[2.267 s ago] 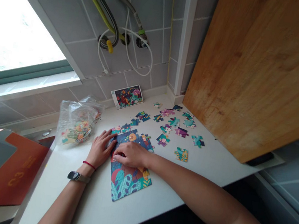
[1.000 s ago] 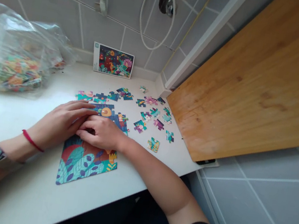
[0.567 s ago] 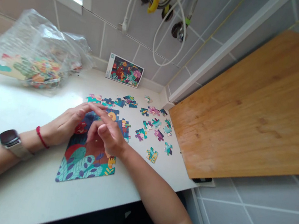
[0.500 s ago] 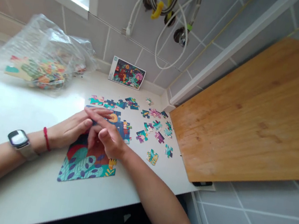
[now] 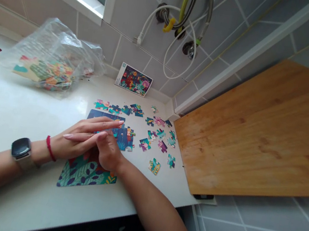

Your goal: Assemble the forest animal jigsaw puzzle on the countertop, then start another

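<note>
My left hand (image 5: pixel 74 143), a red string at its wrist, lies with fingers stretched to the right above a partly assembled jigsaw puzzle (image 5: pixel 84 175). My right hand (image 5: pixel 110 153) overlaps and touches it, one finger laid across the left hand and pointing left. Its other fingers are partly hidden. I see no puzzle piece in either hand. The hands cover the middle of the puzzle, whose blue upper part and leafy lower part still show. Loose pieces, among them a yellow-leaf piece (image 5: pixel 154 166) and a purple piece (image 5: pixel 162 146), are scattered to its right and behind it.
A picture card (image 5: pixel 133 80) leans on the tiled wall. Behind on the left lies a clear plastic bag (image 5: pixel 53 62) with colourful pieces inside. A wooden board (image 5: pixel 258 137) stands at the right edge of the white counter (image 5: pixel 18 107). A white cable (image 5: pixel 166 59) and hoses hang above.
The left hand's fingers have lifted and stretched over the right hand. The right hand's fingers, earlier on top of the left fingertips, have moved back among them. The view has shifted slightly.
</note>
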`<state>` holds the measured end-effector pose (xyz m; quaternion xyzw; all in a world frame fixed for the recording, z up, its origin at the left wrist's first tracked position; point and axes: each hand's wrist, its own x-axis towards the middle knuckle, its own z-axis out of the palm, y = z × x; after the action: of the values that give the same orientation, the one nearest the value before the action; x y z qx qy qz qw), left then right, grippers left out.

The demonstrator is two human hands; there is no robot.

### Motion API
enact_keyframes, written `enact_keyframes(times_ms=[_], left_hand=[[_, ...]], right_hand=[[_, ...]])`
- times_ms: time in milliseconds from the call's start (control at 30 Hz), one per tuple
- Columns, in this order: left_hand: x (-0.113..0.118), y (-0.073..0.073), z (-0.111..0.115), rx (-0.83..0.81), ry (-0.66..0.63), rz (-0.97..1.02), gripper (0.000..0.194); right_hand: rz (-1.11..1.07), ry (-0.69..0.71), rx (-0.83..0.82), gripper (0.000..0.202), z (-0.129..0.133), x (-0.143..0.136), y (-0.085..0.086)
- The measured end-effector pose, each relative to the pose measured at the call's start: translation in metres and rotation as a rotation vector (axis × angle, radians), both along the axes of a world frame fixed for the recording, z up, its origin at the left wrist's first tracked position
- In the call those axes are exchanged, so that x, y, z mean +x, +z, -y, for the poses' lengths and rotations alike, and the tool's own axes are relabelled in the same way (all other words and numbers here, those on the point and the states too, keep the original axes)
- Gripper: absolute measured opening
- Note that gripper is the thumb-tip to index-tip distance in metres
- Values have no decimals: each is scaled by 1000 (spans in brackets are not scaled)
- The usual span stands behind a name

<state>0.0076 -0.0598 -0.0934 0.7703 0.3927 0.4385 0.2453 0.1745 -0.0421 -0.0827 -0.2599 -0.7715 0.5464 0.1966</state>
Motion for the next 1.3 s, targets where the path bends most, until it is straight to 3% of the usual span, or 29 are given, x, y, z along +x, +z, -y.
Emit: enact_keyframes(times_ms=[167, 300, 433, 533, 667, 767, 900, 1100, 1300], left_hand=[[10, -5, 7, 23, 68, 44, 54], [10, -11, 1, -14, 62, 61, 71], [11, -9, -2, -10, 93, -46, 76], [12, -4, 1, 92, -31, -162, 83], [16, -1, 8, 131, -184, -213, 79], [17, -3, 9, 97, -175, -215, 77], [16, -7, 6, 101, -173, -188, 65], [16, -12, 6, 102, -145, -217, 67], [17, 2, 10, 153, -66, -290, 81]], right_hand=[[18, -84, 132, 95, 8, -4, 0], [77, -81, 354, 58, 0, -1, 4], [97, -380, 499, 45, -11, 5, 8], [129, -544, 616, 50, -18, 12, 16], [208, -305, 709, 60, -23, 18, 29], [185, -197, 697, 39, -23, 17, 30], [154, -220, 696, 20, -20, 12, 25], [37, -251, 659, 27, -19, 12, 19], [158, -315, 577, 37, -22, 17, 17]])
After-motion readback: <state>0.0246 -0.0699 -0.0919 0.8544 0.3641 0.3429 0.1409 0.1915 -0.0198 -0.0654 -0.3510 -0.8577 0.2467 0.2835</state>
